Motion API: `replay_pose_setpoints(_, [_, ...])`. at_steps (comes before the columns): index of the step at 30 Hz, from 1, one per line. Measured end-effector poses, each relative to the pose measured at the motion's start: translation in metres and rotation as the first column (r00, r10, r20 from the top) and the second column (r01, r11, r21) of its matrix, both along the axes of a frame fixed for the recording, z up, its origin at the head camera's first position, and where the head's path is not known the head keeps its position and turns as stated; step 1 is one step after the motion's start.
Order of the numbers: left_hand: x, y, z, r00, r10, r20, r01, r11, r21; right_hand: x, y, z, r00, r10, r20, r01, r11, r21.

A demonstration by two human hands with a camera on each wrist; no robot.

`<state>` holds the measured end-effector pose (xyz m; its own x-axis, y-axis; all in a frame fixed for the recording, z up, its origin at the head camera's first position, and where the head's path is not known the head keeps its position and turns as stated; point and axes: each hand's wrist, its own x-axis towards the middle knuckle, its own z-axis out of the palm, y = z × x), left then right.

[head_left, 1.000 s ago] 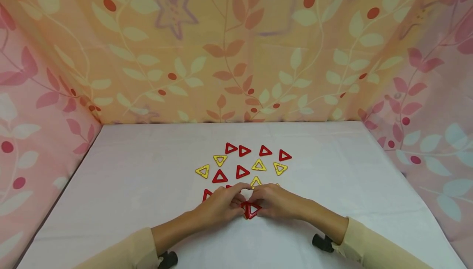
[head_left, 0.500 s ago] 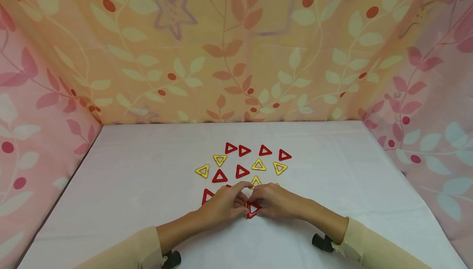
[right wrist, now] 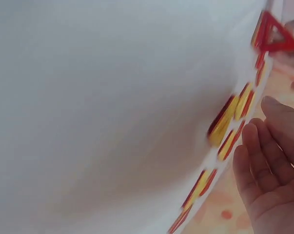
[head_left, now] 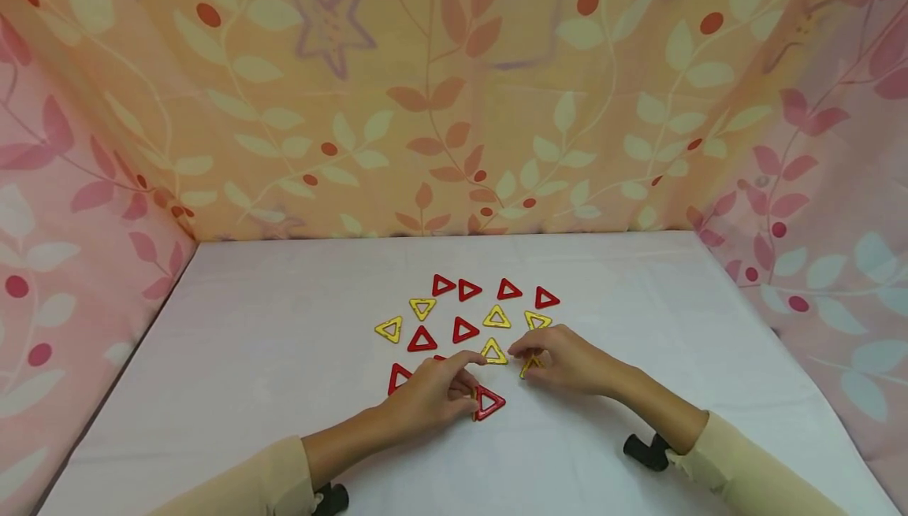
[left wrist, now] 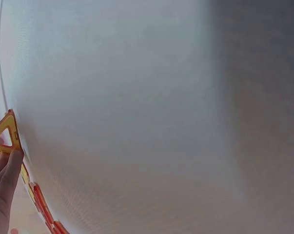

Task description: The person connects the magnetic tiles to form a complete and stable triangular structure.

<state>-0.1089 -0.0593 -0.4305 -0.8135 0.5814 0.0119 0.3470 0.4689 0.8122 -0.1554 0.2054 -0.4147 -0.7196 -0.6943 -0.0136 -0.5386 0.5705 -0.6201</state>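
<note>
My left hand [head_left: 431, 394] pinches a small group of triangular magnetic tiles set on edge at the table's front middle. A red triangular tile [head_left: 492, 412] of this group faces right, and a yellow triangular tile [left wrist: 14, 131] shows in the left wrist view with my fingertips at its lower edge. My right hand [head_left: 574, 362] is over a flat yellow triangular tile [head_left: 525, 369], partly covering it in the head view. In the right wrist view its loosely bent fingers [right wrist: 266, 151] hold nothing and stand apart from the yellow tile [right wrist: 222, 124].
Several red tiles [head_left: 468, 296] and yellow tiles [head_left: 507, 321] lie scattered flat beyond the hands on the white tablecloth [head_left: 248, 343]. Another red tile [head_left: 394, 380] lies left of my left hand, partly covered. A patterned curtain [head_left: 454, 106] rises behind the table.
My right hand has let go of the red tile and moved right and away from me to the flat yellow tile. My left hand stays with the standing tiles.
</note>
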Motion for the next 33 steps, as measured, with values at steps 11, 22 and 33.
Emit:
replay_pose_setpoints(11, [0.000,0.000,0.000,1.000,0.004,0.023,-0.004,1.000,-0.003,-0.011,0.030,-0.008,0.995,-0.060,0.074,0.058,0.998,0.034])
replay_pose_setpoints(22, [0.000,-0.002,0.000,1.000,0.002,0.002,-0.002,1.000,-0.001,-0.010,0.021,-0.013,0.996,-0.023,0.080,0.023,1.000,0.009])
replay_pose_setpoints(33, [-0.001,-0.001,-0.002,1.000,0.003,0.013,-0.003,1.000,-0.003,-0.004,0.009,-0.012,0.998,-0.016,0.053,0.015,1.000,0.020])
